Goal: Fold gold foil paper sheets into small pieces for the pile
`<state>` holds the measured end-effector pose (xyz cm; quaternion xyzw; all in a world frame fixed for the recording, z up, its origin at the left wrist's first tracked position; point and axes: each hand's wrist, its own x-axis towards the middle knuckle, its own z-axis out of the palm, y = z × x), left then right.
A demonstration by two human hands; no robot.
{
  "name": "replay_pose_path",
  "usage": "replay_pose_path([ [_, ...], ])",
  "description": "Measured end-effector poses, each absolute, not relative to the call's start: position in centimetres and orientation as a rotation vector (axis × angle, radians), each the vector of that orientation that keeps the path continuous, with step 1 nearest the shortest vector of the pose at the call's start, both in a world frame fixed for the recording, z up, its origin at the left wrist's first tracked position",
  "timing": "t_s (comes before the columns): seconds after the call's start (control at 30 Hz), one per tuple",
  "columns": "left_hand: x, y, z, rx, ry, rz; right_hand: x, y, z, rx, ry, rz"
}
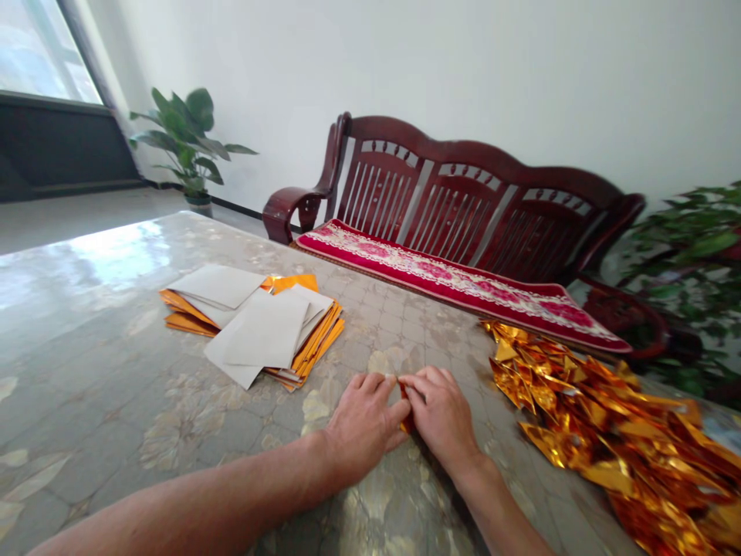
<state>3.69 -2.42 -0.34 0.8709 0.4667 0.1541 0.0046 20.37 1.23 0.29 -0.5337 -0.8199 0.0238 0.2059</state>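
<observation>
Close together above the patterned table, my left hand (370, 411) and my right hand (438, 413) both have their fingers closed on a small piece of gold foil paper (407, 419). Most of that piece is hidden behind the fingers, so its full shape does not show. To the left of my hands lies a loose stack of foil paper sheets (263, 332), pale backs upward, with orange-gold edges fanned out beneath. On the right spreads a heap of folded gold foil pieces (590, 417), shiny and crumpled together.
The glossy table (231, 463) has a flower and tile pattern. Beyond its far edge stands a dark red wooden bench (451, 193) with a red floral cushion (440, 270). Green plants stand at the back left (188, 135) and at the right (688, 262).
</observation>
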Motion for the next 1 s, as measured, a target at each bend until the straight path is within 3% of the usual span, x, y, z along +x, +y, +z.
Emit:
replay_pose_path([
  [1.0, 3.4, -2.0, -0.8, 2.794, 1.406, 0.524, 19.9, 0.5, 1.5, -1.494, -2.434, 0.032],
])
